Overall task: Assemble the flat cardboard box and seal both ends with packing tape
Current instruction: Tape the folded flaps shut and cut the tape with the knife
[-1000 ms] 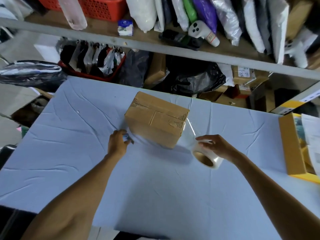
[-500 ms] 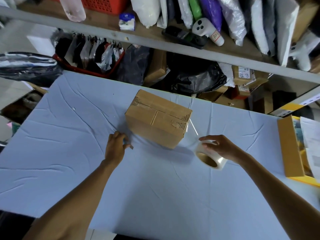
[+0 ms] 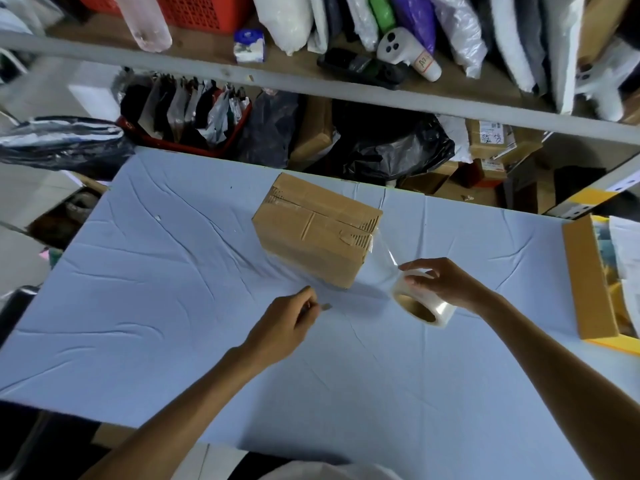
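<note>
A closed brown cardboard box [image 3: 311,233] stands on the blue table cloth [image 3: 166,306], with clear tape along its top seam. A clear strip of tape [image 3: 386,252] runs taut from the box's right end down to the tape roll [image 3: 420,304]. My right hand [image 3: 446,284] grips the roll from above, just right of the box's near corner. In front of the box, my left hand [image 3: 287,327] pinches a small grey object [image 3: 325,307] whose tip points toward the roll; what it is cannot be made out.
An open yellow-brown carton [image 3: 588,282] with papers sits at the table's right edge. Behind the table's far edge are black bags [image 3: 391,147], a red basket [image 3: 187,147] and stacked parcels under a grey shelf [image 3: 346,88].
My left hand has left the box's near-left corner and moved right and toward me, in front of the box. My right hand has kept the roll near the same spot.
</note>
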`<state>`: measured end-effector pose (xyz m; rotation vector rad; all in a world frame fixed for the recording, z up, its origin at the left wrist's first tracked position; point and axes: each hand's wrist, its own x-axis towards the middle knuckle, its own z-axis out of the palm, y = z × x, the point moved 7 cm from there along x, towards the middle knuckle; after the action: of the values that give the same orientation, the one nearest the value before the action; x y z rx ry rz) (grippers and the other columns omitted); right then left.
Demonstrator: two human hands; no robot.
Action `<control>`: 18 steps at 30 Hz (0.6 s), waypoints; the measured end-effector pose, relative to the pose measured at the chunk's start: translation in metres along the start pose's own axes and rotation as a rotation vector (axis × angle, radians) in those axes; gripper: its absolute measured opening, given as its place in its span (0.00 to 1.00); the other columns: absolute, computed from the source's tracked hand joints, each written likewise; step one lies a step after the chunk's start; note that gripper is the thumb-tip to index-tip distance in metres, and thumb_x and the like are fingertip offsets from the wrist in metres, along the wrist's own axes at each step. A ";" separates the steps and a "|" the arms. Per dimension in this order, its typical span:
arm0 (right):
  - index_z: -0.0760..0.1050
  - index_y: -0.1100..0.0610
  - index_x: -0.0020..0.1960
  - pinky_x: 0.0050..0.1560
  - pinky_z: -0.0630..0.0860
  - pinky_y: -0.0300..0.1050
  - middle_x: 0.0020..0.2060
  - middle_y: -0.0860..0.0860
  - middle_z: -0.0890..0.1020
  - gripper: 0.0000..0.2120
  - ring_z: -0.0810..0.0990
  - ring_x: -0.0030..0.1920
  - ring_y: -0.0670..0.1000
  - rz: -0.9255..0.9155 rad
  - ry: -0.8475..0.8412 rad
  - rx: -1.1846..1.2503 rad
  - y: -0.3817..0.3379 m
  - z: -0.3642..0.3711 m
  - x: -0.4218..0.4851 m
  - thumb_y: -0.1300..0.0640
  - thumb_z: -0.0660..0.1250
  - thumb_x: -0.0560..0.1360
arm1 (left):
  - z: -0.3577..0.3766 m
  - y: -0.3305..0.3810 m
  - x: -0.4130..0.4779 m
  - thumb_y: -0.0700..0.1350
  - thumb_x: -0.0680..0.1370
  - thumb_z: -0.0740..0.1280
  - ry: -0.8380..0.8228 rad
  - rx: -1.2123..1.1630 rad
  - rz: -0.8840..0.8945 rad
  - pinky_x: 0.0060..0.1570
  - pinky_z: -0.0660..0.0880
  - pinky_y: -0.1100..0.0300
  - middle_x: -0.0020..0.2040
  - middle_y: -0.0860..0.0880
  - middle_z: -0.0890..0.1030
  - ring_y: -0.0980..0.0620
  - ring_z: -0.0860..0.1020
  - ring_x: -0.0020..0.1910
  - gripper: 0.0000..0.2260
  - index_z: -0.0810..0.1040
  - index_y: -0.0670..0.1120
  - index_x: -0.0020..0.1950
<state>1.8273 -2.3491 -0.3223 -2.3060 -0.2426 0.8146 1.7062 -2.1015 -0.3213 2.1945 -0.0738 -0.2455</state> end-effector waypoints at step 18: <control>0.83 0.45 0.50 0.59 0.74 0.45 0.53 0.45 0.84 0.07 0.80 0.54 0.48 -0.048 0.142 0.217 0.010 -0.003 -0.006 0.48 0.68 0.75 | -0.001 0.094 0.089 0.49 0.76 0.68 0.288 -0.033 0.075 0.56 0.63 0.77 0.57 0.48 0.79 0.56 0.72 0.63 0.12 0.74 0.42 0.39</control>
<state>1.8239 -2.3600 -0.3243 -2.1337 -0.1388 0.6173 1.7973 -2.1694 -0.2585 2.1666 0.0080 0.1118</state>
